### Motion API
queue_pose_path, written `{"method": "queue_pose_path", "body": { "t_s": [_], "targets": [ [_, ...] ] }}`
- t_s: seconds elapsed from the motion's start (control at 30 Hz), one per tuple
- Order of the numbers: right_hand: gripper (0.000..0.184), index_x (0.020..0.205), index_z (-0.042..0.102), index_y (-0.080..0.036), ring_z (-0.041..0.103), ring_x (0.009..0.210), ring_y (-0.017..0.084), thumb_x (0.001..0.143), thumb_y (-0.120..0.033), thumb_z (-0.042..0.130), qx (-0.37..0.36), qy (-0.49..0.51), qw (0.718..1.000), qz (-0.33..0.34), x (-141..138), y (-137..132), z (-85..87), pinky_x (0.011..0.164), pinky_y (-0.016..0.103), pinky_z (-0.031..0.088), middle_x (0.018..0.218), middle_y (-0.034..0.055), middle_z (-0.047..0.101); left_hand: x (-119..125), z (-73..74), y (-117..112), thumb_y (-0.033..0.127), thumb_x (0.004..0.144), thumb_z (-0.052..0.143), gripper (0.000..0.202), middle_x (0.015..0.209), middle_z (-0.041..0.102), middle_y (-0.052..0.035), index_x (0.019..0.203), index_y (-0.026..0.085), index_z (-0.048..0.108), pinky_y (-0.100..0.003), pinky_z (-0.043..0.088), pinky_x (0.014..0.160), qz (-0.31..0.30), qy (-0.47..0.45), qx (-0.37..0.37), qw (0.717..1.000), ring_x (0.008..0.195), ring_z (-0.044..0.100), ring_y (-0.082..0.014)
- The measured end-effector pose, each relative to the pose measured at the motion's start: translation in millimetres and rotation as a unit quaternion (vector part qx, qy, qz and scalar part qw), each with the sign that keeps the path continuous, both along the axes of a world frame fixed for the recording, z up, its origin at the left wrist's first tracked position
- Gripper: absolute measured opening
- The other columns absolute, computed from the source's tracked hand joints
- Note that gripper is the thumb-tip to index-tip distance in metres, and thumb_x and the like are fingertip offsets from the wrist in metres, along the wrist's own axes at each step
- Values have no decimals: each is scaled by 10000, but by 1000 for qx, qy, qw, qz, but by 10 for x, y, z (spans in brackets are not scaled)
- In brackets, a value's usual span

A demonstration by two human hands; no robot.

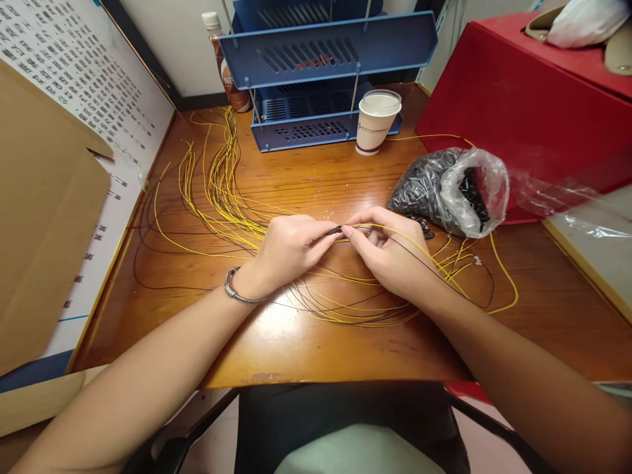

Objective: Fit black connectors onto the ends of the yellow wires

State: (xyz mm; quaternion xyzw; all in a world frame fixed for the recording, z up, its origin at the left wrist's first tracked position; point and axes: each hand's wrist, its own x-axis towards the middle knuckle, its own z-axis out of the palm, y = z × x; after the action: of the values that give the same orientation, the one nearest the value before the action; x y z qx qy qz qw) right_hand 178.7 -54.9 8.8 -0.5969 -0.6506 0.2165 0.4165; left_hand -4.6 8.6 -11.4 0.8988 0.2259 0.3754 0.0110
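Note:
My left hand [289, 250] and my right hand [388, 253] meet over the middle of the wooden table [306, 342]. Left fingertips pinch a small black piece [336, 230] at the tip of a wire. Right fingers pinch a thin yellow wire [409, 238] and a dark wire right beside that piece. Both hands are closed. A silver bracelet [236, 289] circles my left wrist. Many loose yellow wires [222, 191] and dark wires [153, 230] fan out under and to the left of my hands.
A clear plastic bag of small black parts [451, 191] lies right of my hands. Behind stand a paper cup [376, 122], a blue stacked letter tray [320, 72] and a bottle [224, 62]. A red box [523, 99] is at right, cardboard [44, 217] at left.

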Motion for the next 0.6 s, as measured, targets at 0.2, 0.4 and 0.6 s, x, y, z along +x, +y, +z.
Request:
{"method": "queue_pose_path", "body": {
  "t_s": [0.2, 0.4, 0.6],
  "targets": [
    [131, 825, 715, -164, 474, 497, 92, 860, -273, 652, 7, -9, 1000, 4, 5, -4, -1, 583, 272, 391, 630, -19, 636, 4, -7, -2, 257, 945, 642, 181, 712, 762, -38, 914, 137, 774, -218, 467, 562, -3, 0, -5, 1000, 575, 668, -124],
    [128, 779, 688, -167, 443, 478, 91, 843, -269, 643, -12, -13, 1000, 6, -6, -11, -25, 573, 271, 383, 567, -34, 583, -2, -21, -1, 259, 949, 623, 201, 708, 755, -42, 874, 143, 769, -222, 479, 581, -6, 26, -16, 1000, 593, 671, -128],
    [131, 779, 684, -172, 438, 471, 90, 839, -280, 642, -14, -4, 1000, 9, 2, -17, -47, 575, 271, 386, 562, -39, 570, -9, -2, 0, 256, 947, 620, 203, 700, 755, -41, 866, 150, 772, -216, 473, 575, -8, 34, -19, 999, 590, 669, -125]
  ]
}}
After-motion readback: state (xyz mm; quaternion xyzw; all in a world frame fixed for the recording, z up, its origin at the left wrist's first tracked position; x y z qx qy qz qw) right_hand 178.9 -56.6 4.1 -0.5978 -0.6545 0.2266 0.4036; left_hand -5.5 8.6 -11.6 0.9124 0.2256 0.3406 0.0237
